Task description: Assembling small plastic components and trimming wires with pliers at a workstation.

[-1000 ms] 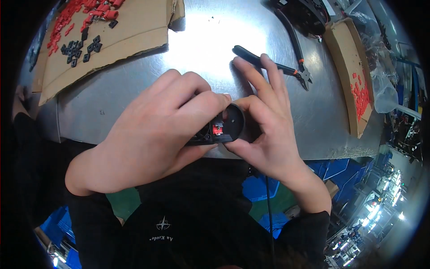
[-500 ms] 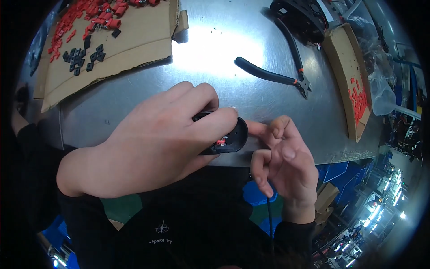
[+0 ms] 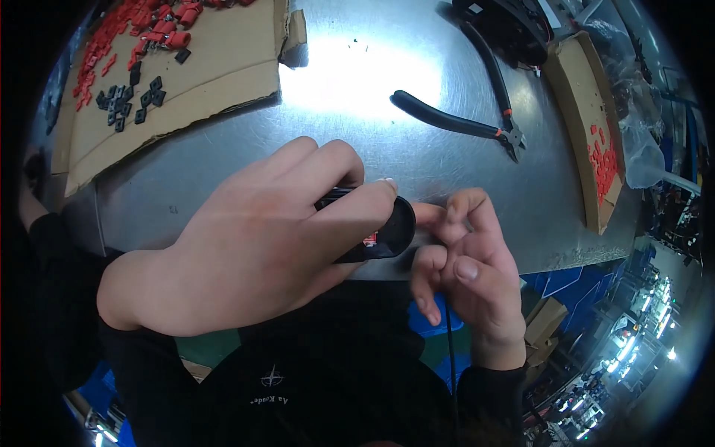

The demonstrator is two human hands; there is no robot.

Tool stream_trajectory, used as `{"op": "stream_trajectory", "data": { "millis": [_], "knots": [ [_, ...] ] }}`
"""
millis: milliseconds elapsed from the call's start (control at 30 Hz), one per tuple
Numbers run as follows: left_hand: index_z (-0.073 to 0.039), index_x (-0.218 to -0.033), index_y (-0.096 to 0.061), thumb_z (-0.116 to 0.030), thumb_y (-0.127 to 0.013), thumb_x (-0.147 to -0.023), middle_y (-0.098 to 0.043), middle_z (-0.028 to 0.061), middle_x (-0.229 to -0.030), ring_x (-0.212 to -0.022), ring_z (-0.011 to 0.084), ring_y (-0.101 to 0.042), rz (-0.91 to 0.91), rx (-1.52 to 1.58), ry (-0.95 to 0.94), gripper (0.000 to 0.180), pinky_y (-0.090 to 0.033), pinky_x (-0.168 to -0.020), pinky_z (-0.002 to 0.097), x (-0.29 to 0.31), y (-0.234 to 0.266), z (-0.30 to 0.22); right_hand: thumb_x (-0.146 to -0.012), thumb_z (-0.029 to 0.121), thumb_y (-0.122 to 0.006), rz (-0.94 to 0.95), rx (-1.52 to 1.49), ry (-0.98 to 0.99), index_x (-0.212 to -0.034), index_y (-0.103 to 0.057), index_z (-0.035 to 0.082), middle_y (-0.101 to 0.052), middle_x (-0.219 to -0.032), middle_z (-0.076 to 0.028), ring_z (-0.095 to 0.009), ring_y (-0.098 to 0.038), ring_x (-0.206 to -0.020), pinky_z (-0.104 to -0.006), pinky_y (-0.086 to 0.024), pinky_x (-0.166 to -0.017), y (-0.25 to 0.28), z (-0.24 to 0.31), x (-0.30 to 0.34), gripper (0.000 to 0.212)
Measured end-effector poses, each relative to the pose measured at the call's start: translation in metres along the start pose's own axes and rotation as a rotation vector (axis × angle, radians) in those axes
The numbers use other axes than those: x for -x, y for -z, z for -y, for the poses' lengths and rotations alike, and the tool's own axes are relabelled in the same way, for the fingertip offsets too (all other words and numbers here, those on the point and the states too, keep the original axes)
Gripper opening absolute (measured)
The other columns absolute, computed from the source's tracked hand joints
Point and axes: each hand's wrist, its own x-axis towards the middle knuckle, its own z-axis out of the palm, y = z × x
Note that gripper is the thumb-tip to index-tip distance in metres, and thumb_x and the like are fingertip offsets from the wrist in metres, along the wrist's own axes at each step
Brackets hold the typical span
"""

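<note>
My left hand (image 3: 275, 231) is closed around a small black plastic housing (image 3: 400, 229), held over the near edge of the metal table. A bit of red and metal shows inside its hollow, beside my fingers; the rest is covered by them. My right hand (image 3: 477, 268) is turned palm up at the housing's right end. One of its fingers reaches to the housing's edge, the others are loosely bent and apart, and nothing shows gripped in them. A thin black cable (image 3: 451, 350) hangs down beside the right hand; its upper end is hidden.
Cutting pliers (image 3: 477, 127) with black handles lie beyond my hands on the metal table (image 3: 342, 119). At the left, a cardboard tray (image 3: 216, 74) carries red parts and small black pieces. A narrow cardboard box (image 3: 577, 112) at the right holds red pieces. A black device (image 3: 510, 30) sits behind.
The view has shifted slightly. My right thumb and fingers have bent a little differently near the housing, and the cable hangs freer of the fingertips. My left hand keeps its hold.
</note>
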Motion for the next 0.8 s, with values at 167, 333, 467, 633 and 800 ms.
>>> {"op": "stream_trajectory", "data": {
  "millis": [167,333,467,633,800],
  "knots": [
    [-0.006,-0.129,-0.063,-0.006,-0.088,-0.068,-0.061,0.0146,-0.110,-0.099,0.0342,-0.063,-0.006,0.033,-0.011,0.067,-0.054,-0.081,0.0413,-0.001,0.000,0.003,-0.101,0.015,-0.056,-0.017,-0.104,-0.006,-0.137,-0.022,0.009,-0.052,-0.142,-0.031,-0.022,-0.066,-0.070,-0.0252,-0.054,-0.055,0.003,0.000,-0.006,0.050],
    [-0.006,-0.128,-0.064,-0.007,-0.087,-0.069,-0.060,0.0141,-0.110,-0.097,0.0337,-0.064,-0.028,-0.009,-0.036,0.062,-0.054,-0.081,0.0408,-0.004,0.003,0.004,-0.099,0.018,-0.059,0.041,-0.087,-0.046,-0.143,-0.018,0.009,-0.048,-0.144,-0.030,-0.024,-0.066,-0.070,-0.0270,-0.054,-0.055,0.004,0.008,-0.010,0.061],
    [-0.007,-0.126,-0.064,-0.009,-0.085,-0.073,-0.060,0.0139,-0.110,-0.098,0.0332,-0.063,-0.082,-0.078,-0.066,0.057,-0.054,-0.082,0.0415,-0.003,0.003,0.008,-0.096,0.023,-0.062,0.056,-0.034,-0.091,-0.148,-0.017,0.009,-0.047,-0.145,-0.029,-0.025,-0.067,-0.072,-0.0294,-0.055,-0.056,0.007,0.013,-0.014,0.070],
    [-0.008,-0.130,-0.057,-0.023,-0.080,-0.085,-0.058,0.0136,-0.107,-0.095,0.0336,-0.064,-0.072,-0.039,-0.105,0.052,-0.053,-0.079,0.0431,0.006,0.003,0.021,-0.097,0.025,-0.063,-0.131,0.279,0.027,-0.153,-0.023,0.009,-0.053,-0.140,-0.023,-0.021,-0.067,-0.077,-0.0284,-0.055,-0.060,-0.017,0.013,-0.005,0.070],
    [-0.012,-0.129,-0.055,-0.034,-0.073,-0.092,-0.058,0.0155,-0.102,-0.087,0.0357,-0.068,-0.165,-0.143,-0.148,0.046,-0.055,-0.073,0.0452,0.004,-0.019,0.019,-0.098,0.009,-0.061,-0.157,0.829,0.594,-0.135,-0.048,-0.002,-0.061,-0.124,-0.019,-0.008,-0.055,-0.072,-0.0217,-0.047,-0.065,-0.031,0.044,-0.029,0.041]
  ]
}}
